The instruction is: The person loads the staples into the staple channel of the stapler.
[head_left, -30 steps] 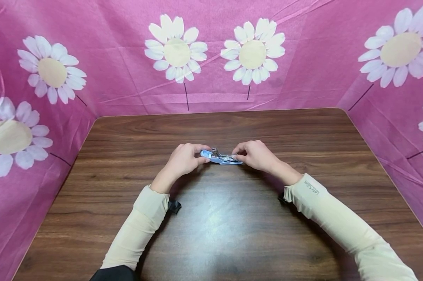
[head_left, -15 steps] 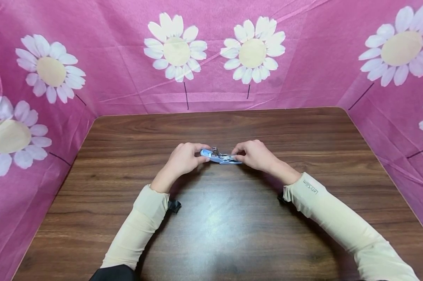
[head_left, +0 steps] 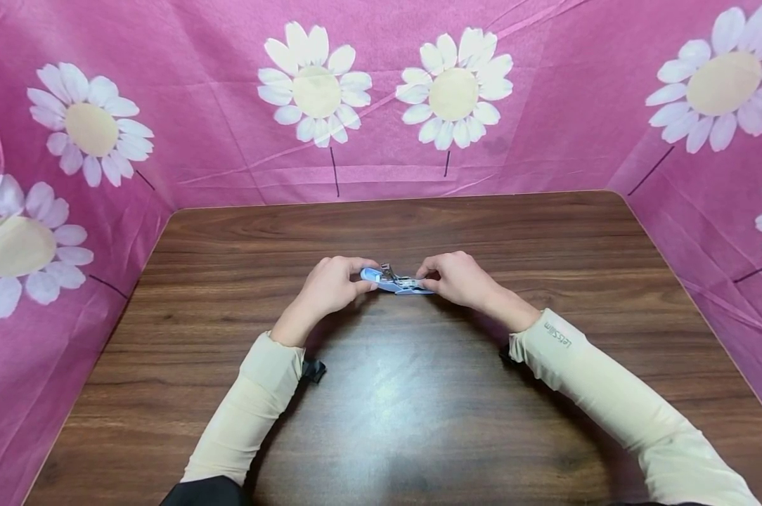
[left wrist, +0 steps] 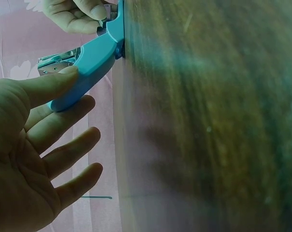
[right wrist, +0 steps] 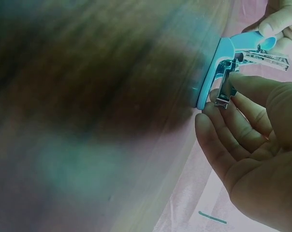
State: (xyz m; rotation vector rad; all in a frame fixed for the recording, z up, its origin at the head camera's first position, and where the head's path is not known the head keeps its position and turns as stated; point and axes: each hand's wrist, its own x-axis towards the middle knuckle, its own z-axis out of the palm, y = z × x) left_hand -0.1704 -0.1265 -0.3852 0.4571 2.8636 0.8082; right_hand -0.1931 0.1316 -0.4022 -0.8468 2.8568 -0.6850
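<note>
A light blue stapler (head_left: 387,284) lies spread open on the table between both hands, its metal inner parts exposed. My left hand (head_left: 332,287) pinches the rounded end of its top cover, thumb on one side and index finger on the other; the remaining fingers are spread in the left wrist view. A metal piece (left wrist: 59,62) sticks up out of that cover. At the other end, my right hand (right wrist: 262,130) holds the metal staple channel (right wrist: 226,87) with the thumb on it and fingertips behind. The stapler's blue base (right wrist: 211,77) stands along the table surface.
The brown wood-grain table (head_left: 381,393) extends toward me and to both sides. A pink cloth (head_left: 381,161) with white daisies hangs behind its back edge and along the sides. A dark strap piece (head_left: 314,370) shows at the left wrist.
Both hands keep their grip on the open stapler. The right fingertips have shifted very slightly left along it; otherwise only the head view has moved a little.
</note>
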